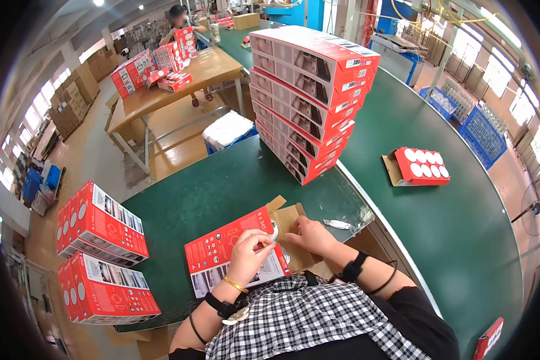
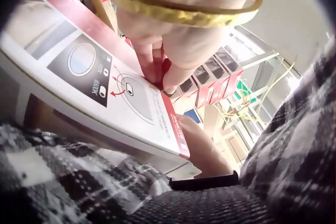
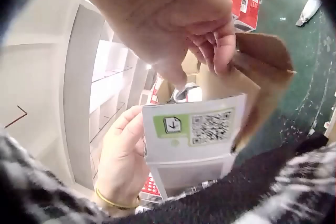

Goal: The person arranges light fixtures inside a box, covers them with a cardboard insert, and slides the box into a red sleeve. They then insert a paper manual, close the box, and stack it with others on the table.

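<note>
A red and white cardboard box [image 1: 219,240] lies on the green tabletop in front of me, its brown flaps [image 1: 300,255] spread at the right end. My left hand [image 1: 252,255], with a gold bangle at the wrist, grips the box's edge beside that opening. A curved white part [image 1: 275,231] shows at the mouth, close to the left fingertips; its kind is unclear. My right hand [image 1: 313,236] reaches over the opening, bent fingers against a brown flap and thumb apart from them. In the right wrist view, a white outer flap [image 3: 189,124] with a printed code stands below this hand.
A tall stack of red boxes [image 1: 309,102] stands behind the work. More boxes [image 1: 105,258] stand at the left table edge. A small clear packet [image 1: 337,224] lies right of the flaps. Another box [image 1: 423,166] rests on the right-hand green surface. A person stands beyond the wooden table [image 1: 180,90].
</note>
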A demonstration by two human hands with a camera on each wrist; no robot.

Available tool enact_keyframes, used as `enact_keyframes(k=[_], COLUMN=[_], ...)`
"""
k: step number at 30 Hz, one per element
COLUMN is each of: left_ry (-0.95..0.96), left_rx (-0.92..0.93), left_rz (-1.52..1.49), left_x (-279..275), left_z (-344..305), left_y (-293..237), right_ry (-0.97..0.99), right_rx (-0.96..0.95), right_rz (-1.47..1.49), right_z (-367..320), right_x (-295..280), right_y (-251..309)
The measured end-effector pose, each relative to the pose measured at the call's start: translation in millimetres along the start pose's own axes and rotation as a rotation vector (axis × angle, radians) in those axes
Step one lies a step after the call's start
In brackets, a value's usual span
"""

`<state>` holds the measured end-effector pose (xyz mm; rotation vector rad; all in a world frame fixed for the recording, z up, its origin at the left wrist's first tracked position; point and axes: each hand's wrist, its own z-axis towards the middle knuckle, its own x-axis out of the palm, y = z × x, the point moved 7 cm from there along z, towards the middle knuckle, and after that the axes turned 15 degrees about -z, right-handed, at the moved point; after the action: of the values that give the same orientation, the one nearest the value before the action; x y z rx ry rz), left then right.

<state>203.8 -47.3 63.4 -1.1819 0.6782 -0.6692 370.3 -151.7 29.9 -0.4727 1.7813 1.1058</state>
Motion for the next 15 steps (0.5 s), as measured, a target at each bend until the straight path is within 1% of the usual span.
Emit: enact_keyframes(k=[4,6,7,9,11,13,14,15], left_ry=[-0.026,-0.042,-0.053,-0.033,-0.011,0.012,0.013,0.028], left_rx=[-0.027,-0.040,-0.047,-0.060,-0.066,-0.104,-0.110,-0.116], left_rz=[0.036,0.012,-0.017,0.008,0.038,0.031,0.035,0.070], left_x=[2.0,1.8,2.7,8.2,11.0,13.3,13.1,13.0], left_z=[-1.6,0.0,-0.3,1.0,3.1,4.3,4.7,4.9], left_y=[6.1,11.5,14.1,15.1,17.2,29.2,33.3,37.5], right_ry=[0.081,-0.034,-0.023,0.418,0.422,0.338,0.343,0.278], right_rx=[-0.003,0.131,0.133,0.228,0.223,0.195,0.197,0.219], right_rz=[0.083,0.106,0.111,0.253,0.284,0.385,0.391,0.427], right_z=[9.3,1.3,1.2,-3.2,-0.7,1.6,2.7,4.3], right_x=[20.9,10.4,9.5,38.6,63.2,67.8,71.1,68.0], right_y=[-15.9,-29.2,-29.5,-31.8,-46.0,-60.8,-72.0,-87.4])
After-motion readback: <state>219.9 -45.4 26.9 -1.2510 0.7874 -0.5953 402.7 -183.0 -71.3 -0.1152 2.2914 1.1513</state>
